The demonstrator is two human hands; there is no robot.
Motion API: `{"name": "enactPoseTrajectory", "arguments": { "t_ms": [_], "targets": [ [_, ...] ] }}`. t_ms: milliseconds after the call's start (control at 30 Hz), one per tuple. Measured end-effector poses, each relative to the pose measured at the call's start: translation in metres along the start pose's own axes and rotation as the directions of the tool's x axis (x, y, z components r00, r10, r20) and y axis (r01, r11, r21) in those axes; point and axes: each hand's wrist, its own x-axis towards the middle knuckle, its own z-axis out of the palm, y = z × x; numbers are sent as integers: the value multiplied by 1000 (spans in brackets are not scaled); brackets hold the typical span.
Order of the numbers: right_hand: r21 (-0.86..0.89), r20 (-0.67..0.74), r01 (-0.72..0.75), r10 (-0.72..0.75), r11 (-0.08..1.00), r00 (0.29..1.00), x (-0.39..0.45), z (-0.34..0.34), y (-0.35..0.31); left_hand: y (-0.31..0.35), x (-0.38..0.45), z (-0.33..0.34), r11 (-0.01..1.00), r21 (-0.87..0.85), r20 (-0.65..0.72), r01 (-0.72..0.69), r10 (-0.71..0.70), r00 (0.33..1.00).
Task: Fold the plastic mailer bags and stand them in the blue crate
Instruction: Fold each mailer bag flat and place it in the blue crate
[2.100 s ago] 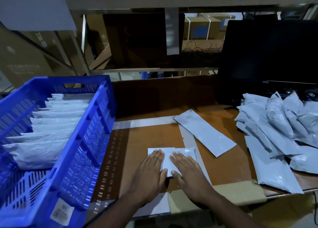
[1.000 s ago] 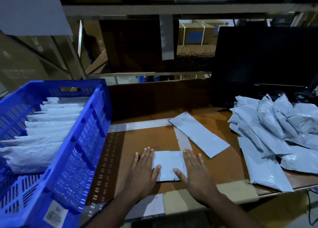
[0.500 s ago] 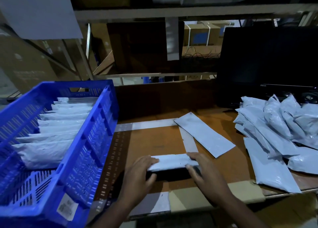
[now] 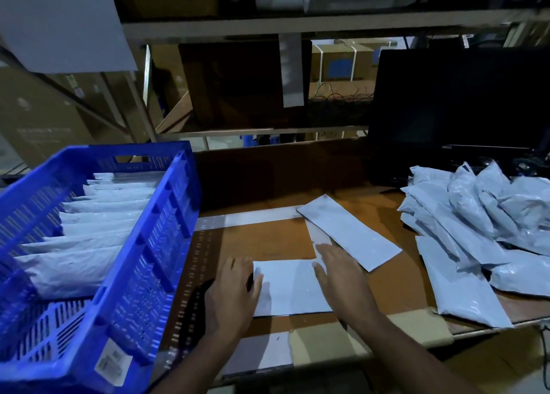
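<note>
The folded mailer bag (image 4: 290,286) lies flat on the table (image 4: 268,238), just beside the blue crate (image 4: 154,244), where other folded bags already stand in a row. The left hand (image 4: 230,297) presses its left edge and the right hand (image 4: 342,277) presses its right edge, both with fingers straight, neither grip closed on it. To do this step well, I think both hands should push down hard so the fold stays sharp, then lift the bag by both ends and stand it up beside the others.
</note>
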Motion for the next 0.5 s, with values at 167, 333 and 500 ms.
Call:
{"name": "enactPoseTrajectory", "arguments": {
  "t_ms": [167,333,500],
  "targets": [
    [-41,118,237,-230,971,966,-19,32,-11,15,8,15,971,-87,306,-224,240,921],
    [-95,201,224,-202,970,959,-31,50,0,4,-14,50,923,9,481,-384,332,811],
    [-101,191,304,-282,947,940,-26,51,3,3,-9,50,921,5,481,-390,340,808]
  ]
}}
